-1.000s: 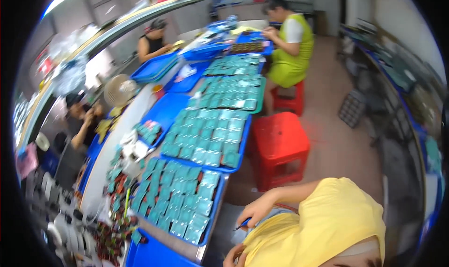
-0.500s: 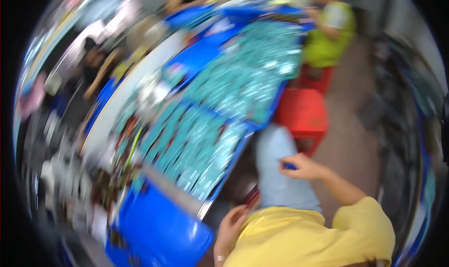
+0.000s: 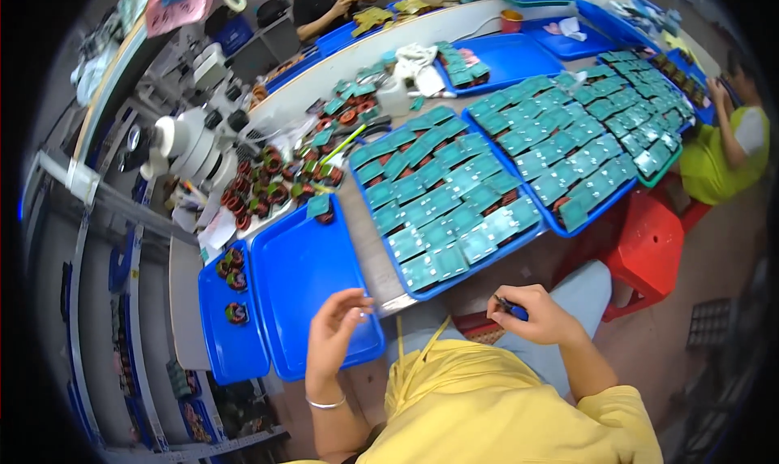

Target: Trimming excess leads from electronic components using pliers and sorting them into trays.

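We had our left hand [image 3: 334, 328], loosely open, by the near right corner of the blue tray [image 3: 302, 273], with wide free room inside its rim. Our right hand [image 3: 531, 314] gripped a blue-and-black tool [image 3: 510, 306], out past the edge of the bench [image 3: 367, 241]

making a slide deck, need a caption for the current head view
Right hand holding a blue tool, left hand near a blue tray, teal squares filling neighbouring trays.
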{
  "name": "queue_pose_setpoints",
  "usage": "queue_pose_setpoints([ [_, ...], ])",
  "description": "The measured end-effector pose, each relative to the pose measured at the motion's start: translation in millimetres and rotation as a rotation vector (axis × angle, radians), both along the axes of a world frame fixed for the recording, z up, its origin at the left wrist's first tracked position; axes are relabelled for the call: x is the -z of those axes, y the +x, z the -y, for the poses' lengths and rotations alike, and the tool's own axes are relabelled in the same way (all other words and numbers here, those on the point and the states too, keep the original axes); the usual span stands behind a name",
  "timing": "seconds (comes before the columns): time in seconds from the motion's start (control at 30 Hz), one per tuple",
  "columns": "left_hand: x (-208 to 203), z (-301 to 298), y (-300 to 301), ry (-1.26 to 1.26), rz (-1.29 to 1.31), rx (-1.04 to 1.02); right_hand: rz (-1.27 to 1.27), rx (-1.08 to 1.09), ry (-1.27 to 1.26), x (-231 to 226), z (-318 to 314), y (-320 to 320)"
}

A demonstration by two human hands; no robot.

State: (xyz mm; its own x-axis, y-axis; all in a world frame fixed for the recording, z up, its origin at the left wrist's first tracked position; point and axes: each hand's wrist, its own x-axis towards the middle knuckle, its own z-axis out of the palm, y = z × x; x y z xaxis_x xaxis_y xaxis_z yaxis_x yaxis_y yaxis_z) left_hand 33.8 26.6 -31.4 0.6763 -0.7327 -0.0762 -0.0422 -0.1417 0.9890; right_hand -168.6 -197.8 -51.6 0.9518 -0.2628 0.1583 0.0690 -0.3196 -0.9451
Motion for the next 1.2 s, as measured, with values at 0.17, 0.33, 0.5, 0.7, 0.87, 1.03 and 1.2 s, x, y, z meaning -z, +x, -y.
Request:
queue_pose_setpoints([
  [0.17,26,24,-4,0.174,0.128,-0.063,-0.070,0.232,0.157,28,33,-29],
  [0.33,27,59,-16,0.304,0.427,-0.130,-0.046,0.455,0.463,53,33,-32],
  [0.5,31,78,-19,0.329,0.463,-0.111,-0.062,0.471,0.424,76,25,-23],
  [0.7,36,79,-11,0.355,0.542,-0.171,0.089,0.451,0.613,62,38,-40],
  [0.87,51,68,4,0.379,0.701,-0.066,0.145,0.493,0.508,43,59,-56],
  [1.03,35,77,4,0.395,0.525,-0.004,0.049,0.393,0.564,49,38,-35],
  [1.2,36,73,12,0.345,0.392,-0.040,-0.040,0.320,0.503,36,35,-13],
])
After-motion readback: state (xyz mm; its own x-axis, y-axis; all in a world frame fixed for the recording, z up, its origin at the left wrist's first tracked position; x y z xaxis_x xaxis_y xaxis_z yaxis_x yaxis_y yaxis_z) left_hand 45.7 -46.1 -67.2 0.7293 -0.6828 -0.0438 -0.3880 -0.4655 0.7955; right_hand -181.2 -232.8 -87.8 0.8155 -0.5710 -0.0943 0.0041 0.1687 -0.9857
